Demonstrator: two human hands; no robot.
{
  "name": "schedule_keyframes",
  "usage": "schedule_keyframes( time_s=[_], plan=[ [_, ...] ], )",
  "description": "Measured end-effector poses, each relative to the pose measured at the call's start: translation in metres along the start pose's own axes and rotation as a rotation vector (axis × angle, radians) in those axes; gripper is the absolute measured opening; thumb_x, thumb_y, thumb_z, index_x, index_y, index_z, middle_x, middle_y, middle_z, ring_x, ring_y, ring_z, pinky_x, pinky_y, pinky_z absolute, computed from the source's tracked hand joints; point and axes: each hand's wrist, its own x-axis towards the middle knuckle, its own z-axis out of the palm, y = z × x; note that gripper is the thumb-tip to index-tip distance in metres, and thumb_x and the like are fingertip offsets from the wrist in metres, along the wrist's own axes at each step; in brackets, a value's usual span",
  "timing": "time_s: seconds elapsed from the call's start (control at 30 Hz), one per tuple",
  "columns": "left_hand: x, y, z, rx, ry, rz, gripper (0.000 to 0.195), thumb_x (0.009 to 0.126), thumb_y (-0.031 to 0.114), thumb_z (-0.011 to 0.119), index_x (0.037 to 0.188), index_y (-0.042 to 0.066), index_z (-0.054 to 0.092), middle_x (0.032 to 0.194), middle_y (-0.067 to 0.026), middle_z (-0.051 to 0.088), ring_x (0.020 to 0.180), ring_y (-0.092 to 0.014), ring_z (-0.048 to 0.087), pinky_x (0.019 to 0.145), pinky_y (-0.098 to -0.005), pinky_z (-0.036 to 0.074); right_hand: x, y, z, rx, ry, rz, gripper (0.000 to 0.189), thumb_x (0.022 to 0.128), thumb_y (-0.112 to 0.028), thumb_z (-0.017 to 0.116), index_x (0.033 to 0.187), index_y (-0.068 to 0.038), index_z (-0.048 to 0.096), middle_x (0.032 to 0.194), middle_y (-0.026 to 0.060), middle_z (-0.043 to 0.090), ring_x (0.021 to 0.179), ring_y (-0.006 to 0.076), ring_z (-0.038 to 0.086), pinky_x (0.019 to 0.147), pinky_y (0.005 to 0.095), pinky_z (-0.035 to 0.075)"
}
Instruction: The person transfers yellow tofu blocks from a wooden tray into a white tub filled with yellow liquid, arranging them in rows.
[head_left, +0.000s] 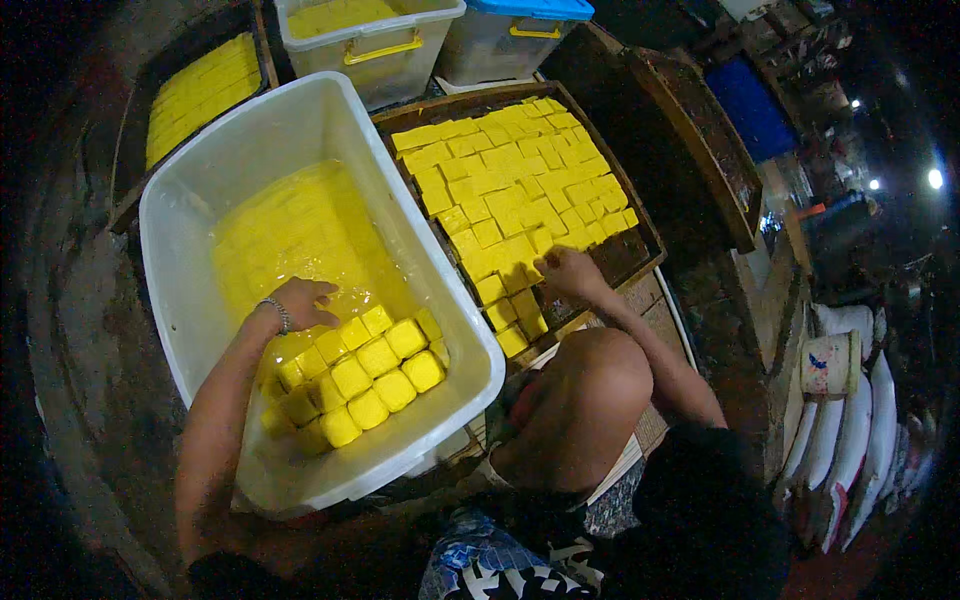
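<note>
A white plastic tub in front of me holds yellow liquid. Rows of yellow tofu blocks are stacked at its near end, with more beneath the surface. My left hand, with a bracelet at the wrist, hovers over the liquid beside the stack, fingers apart and nothing visible in them. To the right, cut yellow tofu pieces cover most of a shallow wooden tray. My right hand is at the tray's near edge, fingers curled by the pieces; whether it grips one is hidden.
Behind the tub stand a bin with a yellow handle and a blue-lidded bin. Another tray of yellow blocks lies far left. My bent knee rises below the right tray. White sacks and a bucket are at right.
</note>
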Motion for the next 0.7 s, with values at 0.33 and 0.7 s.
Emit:
schedule_keyframes(
  time_s=[0.33,0.7],
  plan=[
    [0.004,0.011,-0.023,-0.029,0.144,-0.044,0.051,0.088,0.036,0.072,0.127,0.005,0.065,0.113,-0.0182,0.072,0.1,-0.032,0.071,0.091,-0.0388,0.055,-0.047,0.003,0.105,0.294,0.3,0.055,0.033,0.086,-0.025,0.076,0.108,-0.003,0.064,0.094,0.0151,0.071,0.088,0.0331,0.068,0.081,0.0414,0.052],
    [0.02,0.013,0.006,-0.014,0.109,0.053,0.044,0.09,0.033,0.067,0.127,0.008,0.066,0.115,-0.0172,0.071,0.104,-0.034,0.069,0.097,-0.0415,0.053,-0.06,0.044,0.101,0.078,0.083,0.209,0.049,0.084,-0.044,0.075,0.118,-0.01,0.067,0.109,0.0125,0.072,0.104,0.0365,0.066,0.1,0.0571,0.04]
  ],
)
